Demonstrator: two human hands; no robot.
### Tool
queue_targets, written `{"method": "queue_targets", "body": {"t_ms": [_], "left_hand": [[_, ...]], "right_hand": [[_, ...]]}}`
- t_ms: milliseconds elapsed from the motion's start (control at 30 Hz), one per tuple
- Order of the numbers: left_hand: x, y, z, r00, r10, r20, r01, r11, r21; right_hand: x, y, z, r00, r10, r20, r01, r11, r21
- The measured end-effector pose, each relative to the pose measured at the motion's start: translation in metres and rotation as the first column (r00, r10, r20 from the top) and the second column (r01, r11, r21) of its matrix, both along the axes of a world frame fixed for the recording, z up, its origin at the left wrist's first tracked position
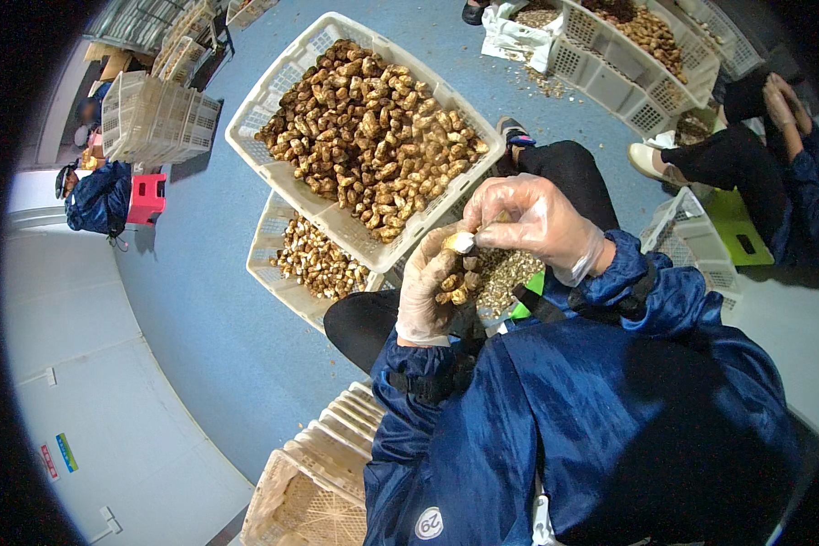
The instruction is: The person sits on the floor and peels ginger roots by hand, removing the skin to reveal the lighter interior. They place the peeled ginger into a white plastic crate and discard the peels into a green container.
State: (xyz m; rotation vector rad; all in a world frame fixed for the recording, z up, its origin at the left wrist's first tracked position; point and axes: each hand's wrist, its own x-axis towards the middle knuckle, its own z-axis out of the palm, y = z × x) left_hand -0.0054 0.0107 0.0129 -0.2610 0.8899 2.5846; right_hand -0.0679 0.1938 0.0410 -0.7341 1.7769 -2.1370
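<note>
Clear thin gloves cover both hands. My left hand holds a brown lumpy piece with a bared white end, and several more brown pieces lie against its palm. At the white end, my right hand pinches with thumb and forefinger. Beyond the hands stands a white plastic crate heaped with brown, peanut-shaped pieces. Under its near left side, a second white crate holds smaller pieces with white patches. Small pale scraps lie below my hands.
Nested white crates stand at the lower left. Another person's gloved hands and a green stool are at the right. Filled crates stand at the upper right. A person sits on a red stool near stacked crates.
</note>
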Motion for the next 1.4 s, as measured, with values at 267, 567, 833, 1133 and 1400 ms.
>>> {"method": "queue_targets", "body": {"t_ms": [267, 567, 833, 1133, 1400], "left_hand": [[0.002, -0.034, -0.005, 0.96, 0.276, -0.051, -0.281, 0.945, -0.169], [-0.014, -0.097, -0.09, 0.886, 0.427, 0.179, -0.448, 0.888, 0.103], [-0.014, -0.018, -0.016, 0.97, 0.227, 0.08, -0.216, 0.968, -0.131], [0.003, 0.012, 0.016, 0.986, 0.15, -0.075, -0.168, 0.864, -0.475], [0.004, 0.014, 0.019, 0.967, 0.229, -0.108, -0.253, 0.891, -0.378]], "right_hand": [[-0.009, 0.012, -0.018, 0.982, -0.123, 0.147, 0.116, 0.992, 0.054], [0.008, -0.007, 0.0, 0.953, -0.109, 0.284, 0.014, 0.948, 0.318], [0.009, 0.001, -0.004, 0.965, -0.127, 0.228, 0.054, 0.952, 0.301], [0.006, -0.013, -0.013, 0.968, -0.197, -0.158, 0.208, 0.977, 0.053], [0.01, -0.008, 0.005, 0.971, -0.209, -0.114, 0.231, 0.94, 0.25]]}}
